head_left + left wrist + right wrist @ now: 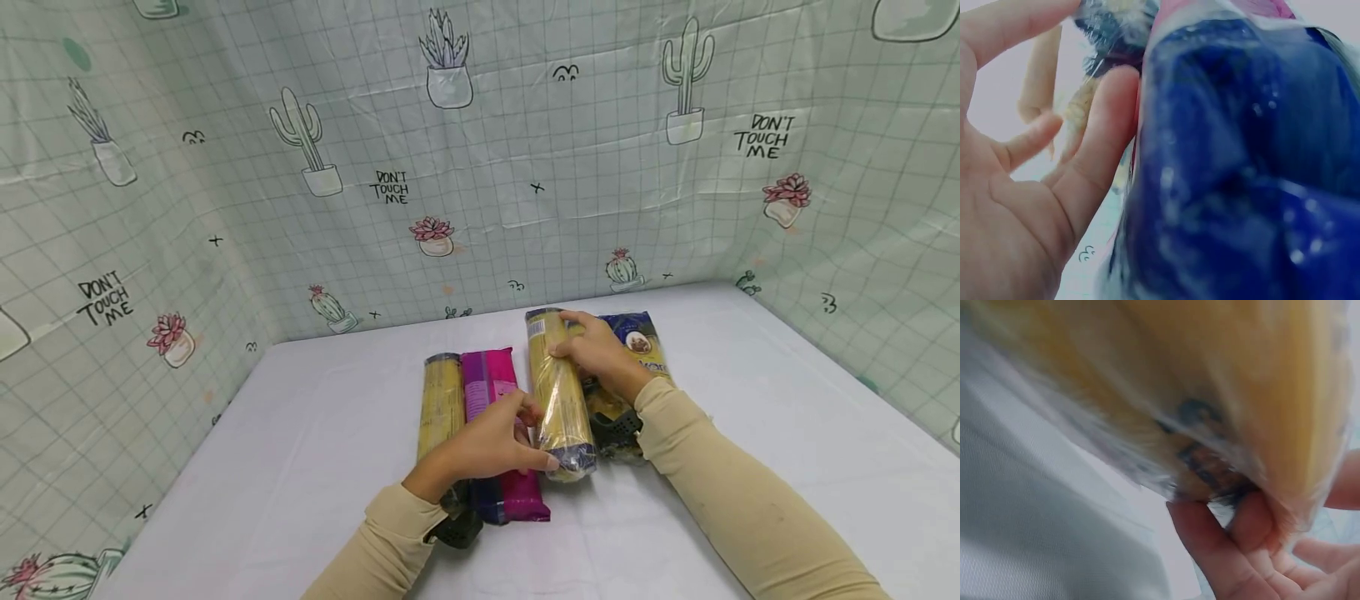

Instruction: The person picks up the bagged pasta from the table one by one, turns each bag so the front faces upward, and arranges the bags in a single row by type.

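A clear-wrapped packet of spaghetti with dark blue ends lies slightly tilted in the middle of the head view. My right hand grips its upper part, thumb on the face and fingers over the far right edge. At its lower left is my left hand, fingers spread, the thumb touching the blue lower end. Beneath the left hand lies a pink and purple packet. Close up in the left wrist view, shiny dark blue wrapping stands beside the left hand.
Another yellow pasta packet lies left of the pink one. Partly behind the right hand and wrist is a blue and yellow packet. The white table meets a cactus-printed cloth at the back and sides.
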Demonstrator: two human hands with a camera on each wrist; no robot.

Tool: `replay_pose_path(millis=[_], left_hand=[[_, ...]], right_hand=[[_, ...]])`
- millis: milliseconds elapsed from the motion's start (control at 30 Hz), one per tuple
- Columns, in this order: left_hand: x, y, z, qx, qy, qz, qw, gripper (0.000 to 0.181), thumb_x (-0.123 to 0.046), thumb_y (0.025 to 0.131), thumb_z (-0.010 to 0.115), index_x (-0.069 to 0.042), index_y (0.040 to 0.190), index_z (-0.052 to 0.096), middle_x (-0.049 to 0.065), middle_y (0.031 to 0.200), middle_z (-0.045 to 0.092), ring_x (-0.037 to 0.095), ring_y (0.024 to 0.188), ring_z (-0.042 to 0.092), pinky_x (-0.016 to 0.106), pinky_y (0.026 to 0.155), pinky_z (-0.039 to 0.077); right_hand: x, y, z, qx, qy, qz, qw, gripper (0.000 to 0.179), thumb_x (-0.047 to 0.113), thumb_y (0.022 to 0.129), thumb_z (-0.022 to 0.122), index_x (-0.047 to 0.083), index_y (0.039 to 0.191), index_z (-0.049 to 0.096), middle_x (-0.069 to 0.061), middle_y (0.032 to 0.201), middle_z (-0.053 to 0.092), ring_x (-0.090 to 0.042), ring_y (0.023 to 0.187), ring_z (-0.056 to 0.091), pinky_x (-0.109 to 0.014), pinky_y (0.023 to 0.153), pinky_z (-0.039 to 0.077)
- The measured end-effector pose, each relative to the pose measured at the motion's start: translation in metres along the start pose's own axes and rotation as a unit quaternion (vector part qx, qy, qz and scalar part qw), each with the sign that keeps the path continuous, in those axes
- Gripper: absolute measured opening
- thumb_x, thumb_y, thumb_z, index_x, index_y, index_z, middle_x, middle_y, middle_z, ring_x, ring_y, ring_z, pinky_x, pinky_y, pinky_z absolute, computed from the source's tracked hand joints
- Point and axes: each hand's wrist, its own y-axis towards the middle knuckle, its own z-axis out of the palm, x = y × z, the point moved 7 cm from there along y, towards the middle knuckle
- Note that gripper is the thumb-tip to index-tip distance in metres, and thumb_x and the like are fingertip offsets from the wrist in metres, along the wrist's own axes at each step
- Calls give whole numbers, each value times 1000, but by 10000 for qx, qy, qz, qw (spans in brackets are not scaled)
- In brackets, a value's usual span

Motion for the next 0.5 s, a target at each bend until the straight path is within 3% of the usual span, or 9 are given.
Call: replay_pose_path(millis=[133, 300, 500], left_hand=[[6, -1, -2, -75, -564, -283, 9980, 81, -14, 84, 82, -8, 148, 33, 14, 127, 53, 22, 79, 69, 36, 67, 59], [9, -2, 0, -57, -891, -545, 9945, 104, -18, 86, 80, -24, 162, 8, 12, 122, 62, 29, 78, 70, 40, 67, 59], [11, -1, 0, -19, -1221, -488, 9913, 102, -21, 90, 78, -11, 161, 5, 12, 114, 65, 32, 80, 71, 41, 68, 59]], right_hand=[[2, -1, -5, -196, 196, -5, 9996, 74, 6, 92, 64, 11, 158, 30, -28, 135, 47, -30, 92, 64, -38, 71, 59], [1, -2, -6, -252, 496, -87, 9984, 74, 6, 93, 63, 10, 158, 28, -30, 133, 49, -29, 91, 65, -38, 72, 59], [4, -1, -7, -343, 762, -138, 9964, 72, 5, 94, 62, 8, 157, 29, -30, 134, 49, -29, 94, 64, -37, 72, 59]])
